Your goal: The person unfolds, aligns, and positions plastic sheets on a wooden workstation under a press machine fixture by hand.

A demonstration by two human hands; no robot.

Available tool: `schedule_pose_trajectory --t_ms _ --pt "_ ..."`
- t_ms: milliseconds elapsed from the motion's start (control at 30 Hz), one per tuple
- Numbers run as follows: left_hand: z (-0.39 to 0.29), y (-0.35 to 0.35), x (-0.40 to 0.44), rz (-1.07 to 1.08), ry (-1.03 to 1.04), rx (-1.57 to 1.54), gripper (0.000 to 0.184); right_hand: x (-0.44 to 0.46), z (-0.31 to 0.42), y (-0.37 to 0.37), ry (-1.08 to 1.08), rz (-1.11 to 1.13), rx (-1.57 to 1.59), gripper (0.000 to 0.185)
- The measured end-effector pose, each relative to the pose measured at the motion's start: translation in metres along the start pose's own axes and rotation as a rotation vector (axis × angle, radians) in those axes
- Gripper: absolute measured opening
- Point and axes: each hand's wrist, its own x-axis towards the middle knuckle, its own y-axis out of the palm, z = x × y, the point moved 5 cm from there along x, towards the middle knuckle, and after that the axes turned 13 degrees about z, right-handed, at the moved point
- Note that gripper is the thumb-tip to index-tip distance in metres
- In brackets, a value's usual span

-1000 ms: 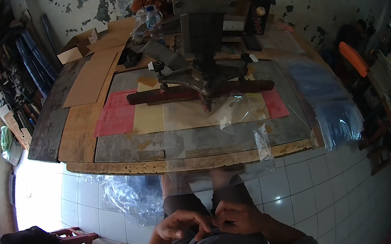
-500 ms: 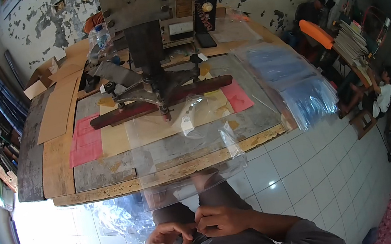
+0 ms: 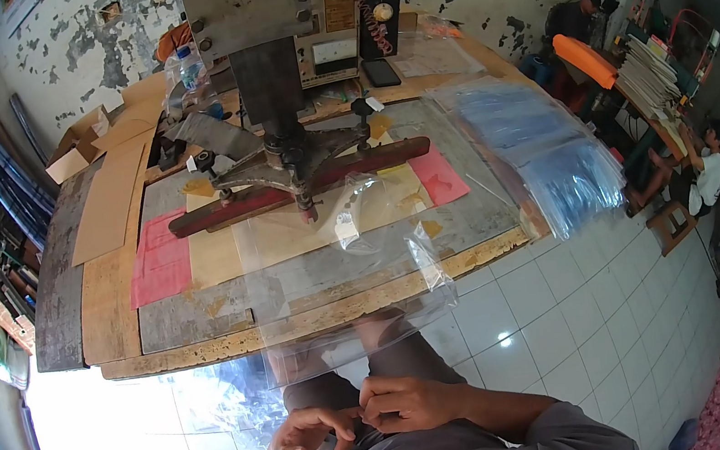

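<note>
Dull dark red colours the press bar (image 3: pixel 209 215), while the plastic sheet (image 3: pixel 298 305) is colourless with white glints. The backing sheet (image 3: pixel 218 261) is pale yellow, the cloth (image 3: pixel 157 261) pinkish red. Brown wood frames the tabletop's (image 3: pixel 108 306) grey panel (image 3: pixel 177 327), blotched amber; its ochre front edge is speckled dark. The plastic stack (image 3: pixel 516 125) is translucent blue, the floor (image 3: pixel 531 330) white, gridded with dark lines.
</note>
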Motion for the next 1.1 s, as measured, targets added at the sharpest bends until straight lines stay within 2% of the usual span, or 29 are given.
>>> schedule_pose_trajectory --t_ms 133,333,467,667,1100 --pt "-0.001 0.001 0.003 -0.004 0.020 -0.016 0.068 0.000 0.001 -0.003 0.023 -0.050 -0.055 0.014" --pt "-0.002 0.001 -0.001 -0.073 -0.083 0.011 0.068 -0.004 -0.006 -0.005 0.064 -0.082 -0.171 0.015" --pt "-0.001 0.001 0.004 -0.031 -0.039 0.016 0.070 -0.004 -0.007 -0.008 0.077 -0.099 -0.196 0.014" --pt "0.001 0.000 0.004 0.004 -0.028 0.023 0.070 -0.004 -0.011 -0.007 0.154 -0.083 -0.161 0.013" --pt "0.000 0.003 0.004 0.041 -0.026 0.000 0.069 -0.003 -0.012 -0.006 0.151 -0.091 -0.100 0.014"
